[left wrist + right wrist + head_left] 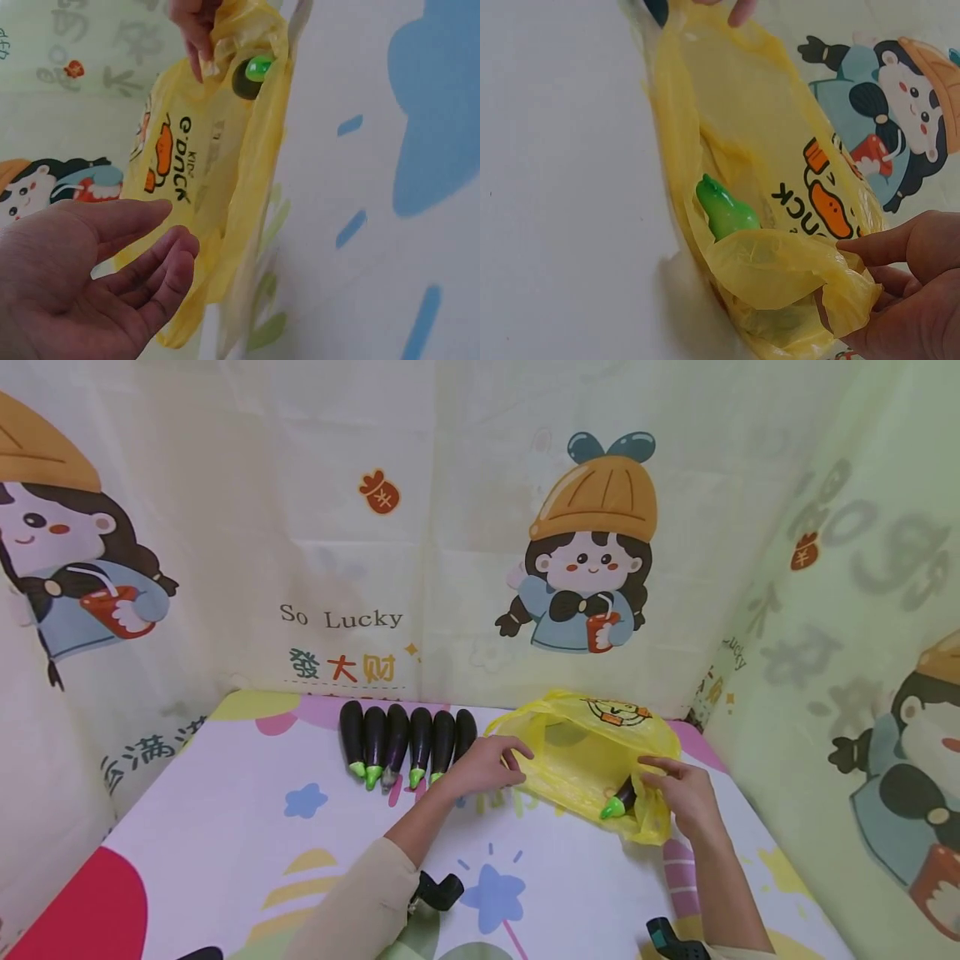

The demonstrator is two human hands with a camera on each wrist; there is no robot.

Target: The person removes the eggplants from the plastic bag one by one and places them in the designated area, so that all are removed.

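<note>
A yellow plastic bag (pixel 577 760) lies on its side with its mouth spread toward me. Inside, at its right end, rests an eggplant (pixel 618 802); in the right wrist view mostly its green cap (pixel 726 211) shows, the body being covered by the plastic. My right hand (pixel 688 793) pinches the bag's right rim between thumb and fingers. At the left side of the mouth is my left hand (pixel 491 764), with its fingers loosely bent and nothing between them in the left wrist view. Left of the bag, several dark eggplants (pixel 396 743) lie side by side in a row.
A patterned cloth (pixel 360 835) covers the table under everything. Printed curtains (pixel 450 568) hang close behind the table and at both sides. The last eggplant in the row (pixel 466 728) is partly behind my left hand.
</note>
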